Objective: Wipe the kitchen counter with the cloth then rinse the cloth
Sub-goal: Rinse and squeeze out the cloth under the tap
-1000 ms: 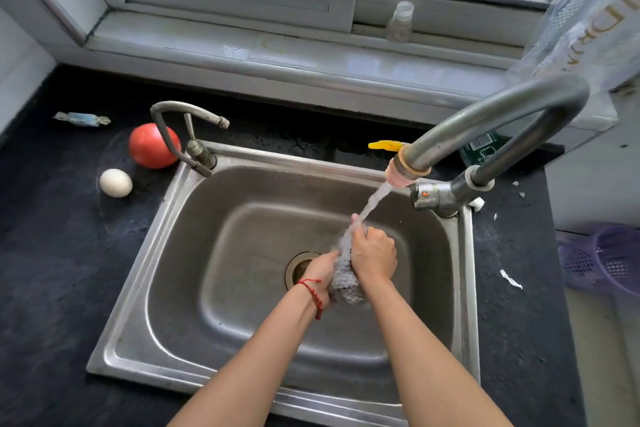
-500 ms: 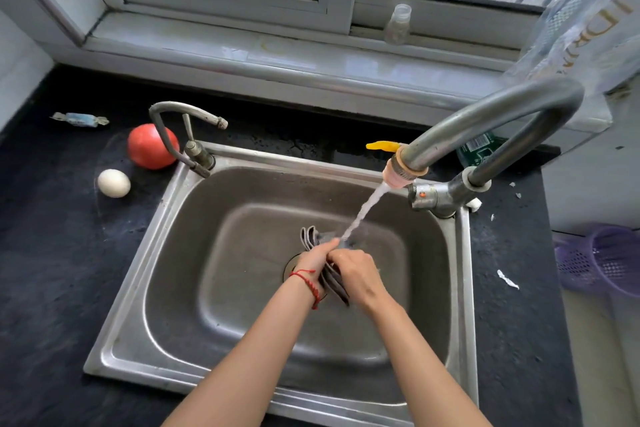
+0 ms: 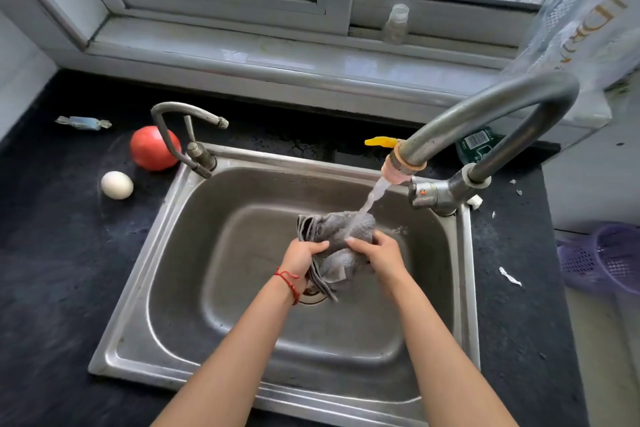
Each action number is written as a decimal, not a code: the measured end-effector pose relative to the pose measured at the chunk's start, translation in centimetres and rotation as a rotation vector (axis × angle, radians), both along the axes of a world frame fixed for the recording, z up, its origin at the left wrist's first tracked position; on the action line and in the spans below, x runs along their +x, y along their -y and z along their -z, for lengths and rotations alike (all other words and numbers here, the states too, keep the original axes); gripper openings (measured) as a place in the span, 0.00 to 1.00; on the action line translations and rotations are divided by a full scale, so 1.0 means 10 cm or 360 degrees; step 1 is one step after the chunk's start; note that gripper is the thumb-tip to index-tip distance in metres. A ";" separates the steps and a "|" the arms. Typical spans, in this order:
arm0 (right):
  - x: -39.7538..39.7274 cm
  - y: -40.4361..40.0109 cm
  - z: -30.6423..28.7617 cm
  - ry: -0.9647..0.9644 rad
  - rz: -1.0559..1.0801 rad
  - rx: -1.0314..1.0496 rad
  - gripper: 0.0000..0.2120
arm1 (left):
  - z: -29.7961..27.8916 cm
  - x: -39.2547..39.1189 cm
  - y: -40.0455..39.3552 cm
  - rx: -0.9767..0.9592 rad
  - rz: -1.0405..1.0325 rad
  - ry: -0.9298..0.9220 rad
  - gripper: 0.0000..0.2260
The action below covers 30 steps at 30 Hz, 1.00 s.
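Head view: you are in the rinse step. Your left hand (image 3: pixel 300 255) and right hand (image 3: pixel 381 251) both have their fingers (image 3: pixel 356 242) closed on the bunched grey woven cloth (image 3: pixel 341 236), held over the stainless steel sink (image 3: pixel 145 305). Water from the curved grey metal tap (image 3: pixel 485 114) lands on the cloth just beyond your fingers. Judging by the dark speckled tabletop (image 3: pixel 52 270), wiping looks finished, though white scraps (image 3: pixel 509 276) lie well right of your right hand. Left: wringing out and shutting off the water.
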State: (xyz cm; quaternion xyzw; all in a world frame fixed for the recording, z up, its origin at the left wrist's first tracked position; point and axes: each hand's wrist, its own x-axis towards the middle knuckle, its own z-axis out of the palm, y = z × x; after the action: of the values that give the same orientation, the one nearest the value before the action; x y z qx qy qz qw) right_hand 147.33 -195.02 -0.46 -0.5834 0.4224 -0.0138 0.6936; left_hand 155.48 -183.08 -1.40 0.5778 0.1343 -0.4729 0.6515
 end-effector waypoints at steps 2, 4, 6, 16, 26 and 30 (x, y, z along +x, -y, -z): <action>0.05 0.01 -0.06 0.0064 -0.0110 -0.0223 0.09 | 0.11 0.00 -0.01 0.0271 -0.0080 0.0007 0.15; 0.08 -0.03 -0.13 0.0078 -0.0253 -0.0387 0.11 | 0.49 -0.03 0.00 0.0645 0.0066 0.0028 0.36; 0.12 -0.07 -0.20 -0.0006 -0.0408 -0.0534 0.13 | 0.66 -0.05 0.01 0.0676 0.0158 -0.0176 0.41; 0.25 -0.37 -0.40 -0.0639 -0.0417 -0.1173 0.31 | 0.10 -0.27 0.36 0.0205 0.0062 -0.0112 0.15; -0.03 -0.45 -0.29 -0.0502 -0.0617 -0.1535 0.39 | 0.08 -0.20 0.32 0.0491 0.0230 -0.0007 0.20; 0.11 -0.21 -0.29 -0.0741 -0.0455 -0.1480 0.37 | 0.00 -0.20 0.38 0.0372 0.0307 -0.0050 0.11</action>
State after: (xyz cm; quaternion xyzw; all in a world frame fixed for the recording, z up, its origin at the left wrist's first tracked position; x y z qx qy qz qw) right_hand 148.45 -192.87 2.44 -0.8682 0.4307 0.0248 0.2451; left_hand 153.52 -186.91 -1.44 0.6525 0.1424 -0.5234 0.5292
